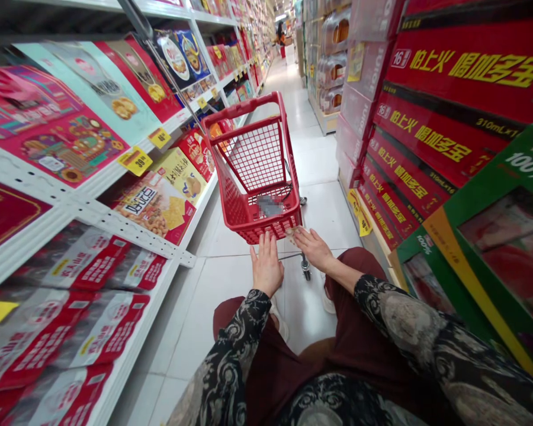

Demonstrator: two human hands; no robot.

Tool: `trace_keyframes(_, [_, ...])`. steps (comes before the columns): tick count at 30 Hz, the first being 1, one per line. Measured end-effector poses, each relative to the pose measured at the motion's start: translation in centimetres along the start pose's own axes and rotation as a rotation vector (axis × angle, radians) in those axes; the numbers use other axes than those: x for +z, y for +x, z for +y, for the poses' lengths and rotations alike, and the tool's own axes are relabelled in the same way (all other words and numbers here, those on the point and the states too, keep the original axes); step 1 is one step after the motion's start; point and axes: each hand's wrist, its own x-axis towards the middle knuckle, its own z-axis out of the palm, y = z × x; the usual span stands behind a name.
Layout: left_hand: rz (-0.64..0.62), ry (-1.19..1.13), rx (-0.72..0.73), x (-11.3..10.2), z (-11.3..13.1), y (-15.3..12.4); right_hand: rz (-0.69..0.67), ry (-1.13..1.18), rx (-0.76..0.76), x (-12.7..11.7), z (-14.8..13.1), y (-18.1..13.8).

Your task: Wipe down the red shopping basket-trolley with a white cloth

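Observation:
A red plastic shopping basket cart (257, 228) stands in front of my knees, its mesh back panel and inside facing me. My left hand (266, 269) reaches to the cart's near lower edge, fingers stretched out and holding nothing that shows. At the near right corner is my right hand (313, 248), its fingers laid over a small, pale, cloth-like piece (292, 233) against the cart. What this piece is exactly cannot be made out. Inside the basket lies a blurred grey item (270, 206). A wheel (306, 269) shows below the right corner.
White shelves (155, 313) with snack boxes and red packs run along the left. Stacked red drink cartons (466, 112) and a green juice box (484, 236) stand close on the right. Tiled floor (320, 165) leads up the aisle to a distant person (281, 38).

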Motion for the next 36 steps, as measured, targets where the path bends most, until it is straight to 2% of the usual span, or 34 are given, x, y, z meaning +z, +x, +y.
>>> trace_keyframes(2, [-0.011, -0.005, 0.002, 0.3, -0.1, -0.2, 0.01, -0.004, 0.019, -0.1, 0.0, -0.9])
trace_keyframes(4, [-0.012, -0.007, -0.006, 0.4, -0.3, -0.2, 0.076, 0.007, 0.011, -1.1, -0.5, -0.8])
trace_keyframes(9, [0.007, -0.008, -0.011, 0.0, 0.2, 0.8, 0.243, 0.016, 0.027, -3.7, -1.3, 1.7])
trace_keyframes(11, [0.01, -0.012, -0.005, 0.0, 0.6, 1.0, 0.234, 0.007, 0.021, -3.3, -1.3, 2.2])
trace_keyframes(16, [-0.003, -0.008, -0.002, 0.2, 0.7, 0.7, 0.094, -0.002, 0.024, -0.6, -1.1, 1.3])
trace_keyframes(19, [-0.014, 0.02, -0.017, 0.1, 0.1, 0.5, 0.09, 0.007, 0.003, -0.5, -1.5, 1.0])
trace_keyframes(24, [0.06, 0.077, -0.052, -0.7, -0.8, 1.3, 0.362, 0.027, -0.095, -3.5, -2.7, 3.8])
trace_keyframes(26, [0.064, 0.087, -0.06, -0.9, -0.9, 1.7, 0.43, 0.022, -0.115, -4.1, -3.1, 5.1])
trace_keyframes(29, [0.032, 0.091, -0.065, -0.9, -0.9, 1.6, 0.38, 0.009, -0.179, -2.8, -3.1, 5.6])
trace_keyframes(33, [-0.009, 0.105, -0.1, -0.5, -1.6, 0.5, 0.182, -0.005, -0.231, 0.7, -2.5, 3.7])
trace_keyframes(36, [-0.023, 0.124, -0.137, -0.3, -2.8, -0.2, 0.149, -0.024, -0.236, 1.4, -2.8, 2.9])
